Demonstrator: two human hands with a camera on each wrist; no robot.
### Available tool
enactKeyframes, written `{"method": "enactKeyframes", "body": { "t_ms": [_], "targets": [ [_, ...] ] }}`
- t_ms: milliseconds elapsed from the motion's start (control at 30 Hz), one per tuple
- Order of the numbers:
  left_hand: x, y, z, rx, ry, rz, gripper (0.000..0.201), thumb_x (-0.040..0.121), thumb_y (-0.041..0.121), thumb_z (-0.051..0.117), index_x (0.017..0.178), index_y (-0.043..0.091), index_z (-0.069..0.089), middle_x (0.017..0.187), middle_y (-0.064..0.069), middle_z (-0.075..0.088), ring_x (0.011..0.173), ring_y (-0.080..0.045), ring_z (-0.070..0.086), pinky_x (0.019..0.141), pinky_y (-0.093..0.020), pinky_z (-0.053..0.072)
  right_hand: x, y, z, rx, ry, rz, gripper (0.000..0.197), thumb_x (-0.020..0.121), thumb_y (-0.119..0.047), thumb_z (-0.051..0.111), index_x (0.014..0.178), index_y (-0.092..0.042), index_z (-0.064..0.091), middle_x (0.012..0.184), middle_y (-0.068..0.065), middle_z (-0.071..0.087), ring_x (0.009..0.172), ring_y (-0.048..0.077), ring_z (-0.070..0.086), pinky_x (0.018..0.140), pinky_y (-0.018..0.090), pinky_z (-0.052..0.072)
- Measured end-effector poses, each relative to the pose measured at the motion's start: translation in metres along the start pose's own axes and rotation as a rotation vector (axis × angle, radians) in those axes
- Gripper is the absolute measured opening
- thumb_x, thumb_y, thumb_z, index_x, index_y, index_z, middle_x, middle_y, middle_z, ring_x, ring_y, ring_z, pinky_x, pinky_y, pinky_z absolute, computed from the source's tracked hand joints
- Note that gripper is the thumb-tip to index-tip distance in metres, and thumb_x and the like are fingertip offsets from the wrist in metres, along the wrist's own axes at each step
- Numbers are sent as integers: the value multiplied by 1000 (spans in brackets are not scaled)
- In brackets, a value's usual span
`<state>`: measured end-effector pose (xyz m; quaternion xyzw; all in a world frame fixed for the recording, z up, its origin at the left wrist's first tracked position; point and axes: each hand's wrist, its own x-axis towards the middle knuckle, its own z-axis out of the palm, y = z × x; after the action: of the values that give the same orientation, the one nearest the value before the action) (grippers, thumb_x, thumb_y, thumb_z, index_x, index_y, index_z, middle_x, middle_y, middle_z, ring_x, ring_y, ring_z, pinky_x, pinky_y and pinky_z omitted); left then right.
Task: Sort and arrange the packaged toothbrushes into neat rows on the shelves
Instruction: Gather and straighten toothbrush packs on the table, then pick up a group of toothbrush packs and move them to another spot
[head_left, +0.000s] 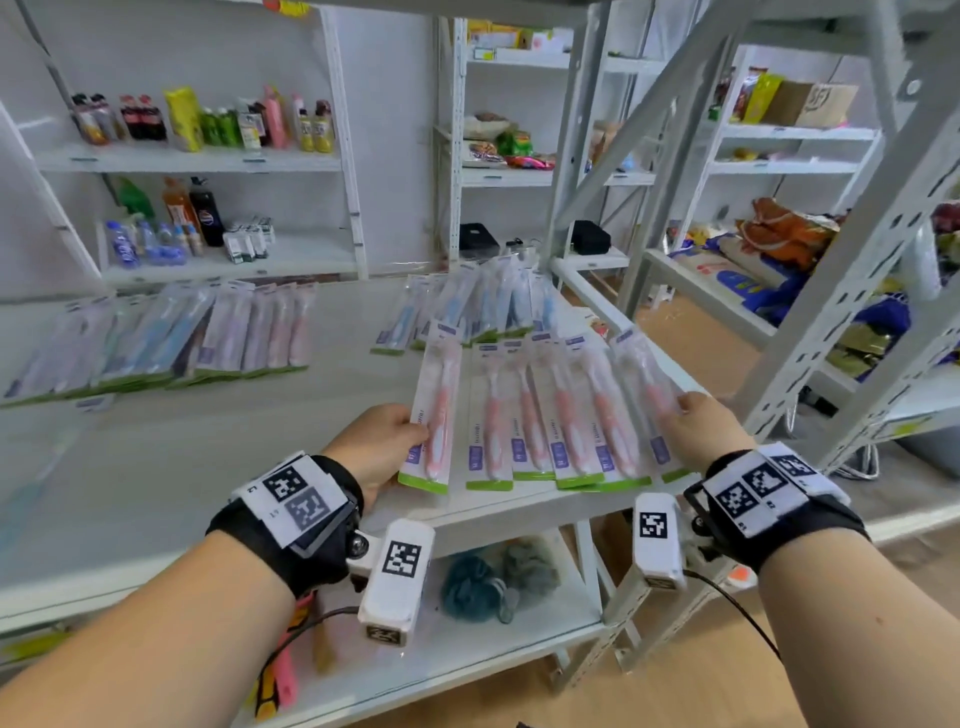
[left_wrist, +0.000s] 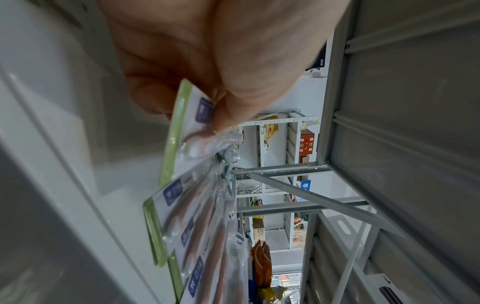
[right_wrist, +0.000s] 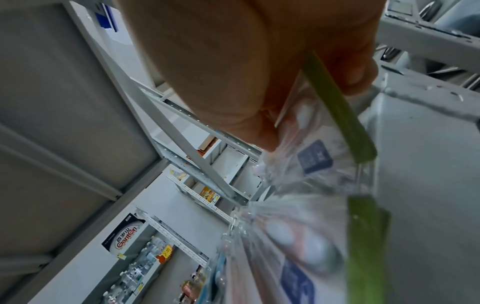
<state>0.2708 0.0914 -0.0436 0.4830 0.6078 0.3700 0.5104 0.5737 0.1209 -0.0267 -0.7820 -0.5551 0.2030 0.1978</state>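
Both wrists reach over the shelf (head_left: 156, 467) front edge. Left hand (head_left: 382, 441) pinches the leftmost pink pack (head_left: 434, 415), thumb over its green end; right hand (head_left: 698, 423) grips the rightmost pink pack (head_left: 647, 384), likely to square the row of pink toothbrush packs (head_left: 540, 410). Each pack's long axis runs near to far, green end nearest. Farther back lie blue packs (head_left: 478, 306), and at far left a mixed row (head_left: 171, 338).

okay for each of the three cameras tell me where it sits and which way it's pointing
Head: on the head, looking forward and down at the shelf; both forearms and hands show.
Left wrist: along the left hand pinching the leftmost pink toothbrush pack.
Right wrist: along the right hand gripping the rightmost pink toothbrush pack.
Shared: all show the pink pack row.
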Motion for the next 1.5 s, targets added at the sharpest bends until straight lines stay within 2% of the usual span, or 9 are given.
{"method": "enactKeyframes", "body": {
  "t_ms": [267,333,500,600,667,833,1000,1167,1500],
  "targets": [
    [9,2,12,119,12,33,19,90,3,51,98,-1,68,95,-20,71,90,-36,68,87,-49,53,6,7,9,56,-93,-56,47,96,-45,39,126,-12,52,111,13,64,91,24,59,77,27,40],
    [11,1,14,159,18,53,19,91,4,51,99,-1,68,97,-19,71,90,-34,68,88,-48,53,6,8,9,-6,-127,-87,42,96,-41,40,121,-12,57,117,12,62,90,23,56,77,26,38],
    [16,-1,17,240,-3,101,18,91,7,53,101,6,68,101,-13,71,94,-28,68,92,-45,51,3,8,6,-57,-164,-134,36,96,-33,40,96,-7,66,93,11,65,83,26,60,75,31,46],
    [19,-6,19,204,1,94,21,91,9,57,111,8,63,102,-7,71,91,-22,69,88,-38,54,2,7,6,-51,-172,-129,36,96,-30,41,81,-7,65,83,13,65,81,28,61,73,31,47],
    [19,-7,19,238,-4,96,28,90,14,59,118,11,60,100,0,69,84,-12,68,77,-22,55,2,8,6,-50,-163,-124,32,95,-27,43,73,-10,60,79,11,63,84,30,61,73,31,46],
    [17,-7,16,307,18,101,37,87,18,64,124,17,60,105,-4,69,92,-16,67,90,-29,50,2,8,6,-37,-180,-84,19,92,-19,45,93,-10,62,88,11,65,87,28,61,75,30,45],
    [18,-10,13,400,23,84,50,88,22,64,135,13,51,119,-4,63,106,-17,60,98,-24,42,-4,6,1,102,-134,-18,42,93,-15,49,134,-7,51,136,13,52,115,27,52,93,29,37],
    [11,-16,4,157,-9,65,47,90,6,56,136,12,47,90,3,60,58,-12,51,58,-23,46,-19,-15,3,167,-91,-55,41,93,-19,51,134,-15,52,137,11,51,112,26,52,87,27,35],
    [-39,-30,-88,-148,225,91,21,90,-1,53,102,14,62,81,-2,60,57,-13,48,41,-14,41,-59,-123,56,188,-172,-330,33,91,-22,56,123,-15,62,133,5,56,119,23,50,90,25,32]
  ]
}}
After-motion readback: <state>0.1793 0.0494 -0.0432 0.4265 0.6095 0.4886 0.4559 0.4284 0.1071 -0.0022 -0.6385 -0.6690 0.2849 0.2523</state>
